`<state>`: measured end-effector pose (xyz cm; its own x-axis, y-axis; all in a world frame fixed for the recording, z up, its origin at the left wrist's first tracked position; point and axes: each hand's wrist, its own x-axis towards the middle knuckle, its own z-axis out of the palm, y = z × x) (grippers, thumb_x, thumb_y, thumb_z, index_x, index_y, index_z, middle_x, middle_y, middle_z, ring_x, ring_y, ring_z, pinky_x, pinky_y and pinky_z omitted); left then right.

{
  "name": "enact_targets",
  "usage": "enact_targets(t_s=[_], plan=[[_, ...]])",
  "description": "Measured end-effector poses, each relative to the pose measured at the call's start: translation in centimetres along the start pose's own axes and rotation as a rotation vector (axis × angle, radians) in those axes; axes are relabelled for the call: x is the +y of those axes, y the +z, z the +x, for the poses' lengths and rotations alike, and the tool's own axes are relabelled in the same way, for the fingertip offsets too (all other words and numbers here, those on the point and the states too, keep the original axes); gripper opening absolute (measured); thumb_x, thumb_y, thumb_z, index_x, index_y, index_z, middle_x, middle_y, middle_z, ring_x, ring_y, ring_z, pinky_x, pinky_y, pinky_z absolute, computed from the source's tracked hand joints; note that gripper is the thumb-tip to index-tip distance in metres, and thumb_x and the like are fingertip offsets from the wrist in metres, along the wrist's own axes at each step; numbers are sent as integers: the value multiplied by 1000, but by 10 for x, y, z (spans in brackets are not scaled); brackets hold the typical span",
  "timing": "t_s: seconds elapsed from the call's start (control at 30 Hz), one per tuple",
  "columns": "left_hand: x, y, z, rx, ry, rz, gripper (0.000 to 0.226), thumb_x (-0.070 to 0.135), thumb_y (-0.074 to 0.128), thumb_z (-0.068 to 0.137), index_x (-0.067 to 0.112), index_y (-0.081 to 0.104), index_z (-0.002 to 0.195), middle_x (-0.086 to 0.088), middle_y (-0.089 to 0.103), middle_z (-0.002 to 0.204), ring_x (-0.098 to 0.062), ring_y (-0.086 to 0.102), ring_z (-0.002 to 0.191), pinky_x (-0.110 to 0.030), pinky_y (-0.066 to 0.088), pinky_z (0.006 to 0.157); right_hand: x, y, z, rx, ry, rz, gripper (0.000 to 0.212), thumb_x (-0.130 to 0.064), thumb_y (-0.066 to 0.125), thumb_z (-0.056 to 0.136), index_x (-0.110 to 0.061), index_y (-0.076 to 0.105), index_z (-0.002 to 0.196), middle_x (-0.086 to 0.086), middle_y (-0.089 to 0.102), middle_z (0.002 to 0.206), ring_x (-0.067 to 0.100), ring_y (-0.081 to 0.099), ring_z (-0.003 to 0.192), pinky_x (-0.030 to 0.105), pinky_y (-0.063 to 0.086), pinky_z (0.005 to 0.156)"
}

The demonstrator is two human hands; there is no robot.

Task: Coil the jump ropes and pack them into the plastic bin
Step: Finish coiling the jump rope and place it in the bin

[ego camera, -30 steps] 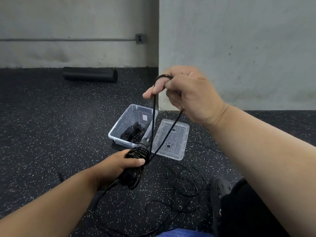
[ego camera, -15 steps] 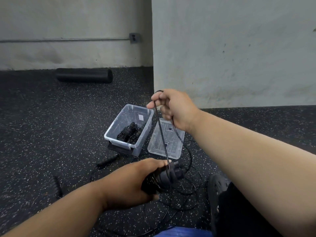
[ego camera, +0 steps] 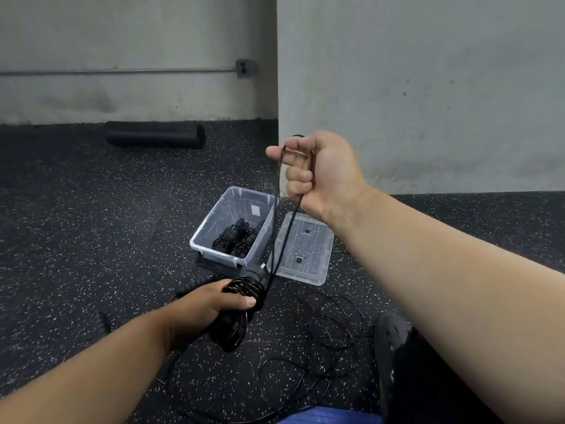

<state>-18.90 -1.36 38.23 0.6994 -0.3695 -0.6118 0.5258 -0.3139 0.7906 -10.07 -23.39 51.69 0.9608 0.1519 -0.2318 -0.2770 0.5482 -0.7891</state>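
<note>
My left hand (ego camera: 211,304) grips the black jump rope handles (ego camera: 241,301), with thin black cord wound round them. A length of that cord (ego camera: 279,228) runs up from the handles to my right hand (ego camera: 318,172), which holds it in a loop over curled fingers, raised above the bin. The clear plastic bin (ego camera: 208,250) stands on the floor beyond my left hand and holds coiled black ropes (ego camera: 237,240). Loose cord (ego camera: 327,319) lies in tangled loops on the floor below my right forearm.
The bin's clear lid (ego camera: 305,252) lies flat just right of the bin. Another black handle (ego camera: 195,284) lies on the speckled rubber floor near my left hand. A black foam roller (ego camera: 154,134) rests by the far wall. A grey wall corner (ego camera: 277,87) stands behind the bin.
My right hand has risen and pulled the cord taut upward after dipping toward the handles. My left hand has turned the wound handles back up toward the bin.
</note>
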Motion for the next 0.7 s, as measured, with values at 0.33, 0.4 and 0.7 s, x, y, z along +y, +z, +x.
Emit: enact_targets(t_s=[0.33,0.4,0.7], plan=[[13,40,-8,-221,98,544,54,26,87,82,35,60,128,6,75,114,-12,73,106,-44,60,98,36,24,-19,-308,-17,-337,27,-13,47,107,-6,72,102,12,78,108,9,49,50,20,43,45],[17,45,-15,-255,219,602,64,24,86,83,40,55,137,11,73,119,-9,70,113,-41,58,100,31,10,-2,-134,40,-253,25,-12,48,107,-5,71,104,13,78,107,7,49,49,19,46,44],[38,35,-45,-5,560,34,60,9,84,82,40,65,129,1,73,111,-15,69,103,-34,59,89,57,-49,41,307,287,-69,24,-2,40,109,2,62,100,19,68,90,17,71,52,31,63,55]])
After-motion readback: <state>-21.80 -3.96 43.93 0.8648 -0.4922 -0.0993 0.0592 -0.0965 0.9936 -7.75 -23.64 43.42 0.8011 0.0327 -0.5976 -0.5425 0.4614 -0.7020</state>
